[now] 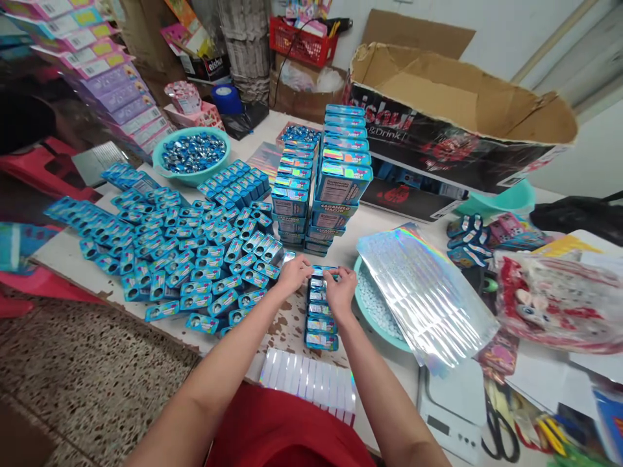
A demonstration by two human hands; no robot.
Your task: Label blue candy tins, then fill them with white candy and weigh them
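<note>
A short row of small blue packets (pixel 320 318) lies on the white table (pixel 73 256) in front of me. My left hand (pixel 293 273) and my right hand (pixel 341 288) pinch the far end of that row, fingers closed on the top packet (pixel 322 271). Left of my hands spreads a wide heap of loose blue packets (pixel 180 243). Behind the row stand stacks of blue display boxes (pixel 321 178).
A teal bowl of foil-wrapped pieces (pixel 191 154) sits at the back left. A holographic sheet (pixel 423 292) covers a teal bowl of white pellets (pixel 377 311) on the right. A large open carton (pixel 462 123), a scale (pixel 452 415), scissors (pixel 499 428) and a stack of holographic cards (pixel 311 383) surround me.
</note>
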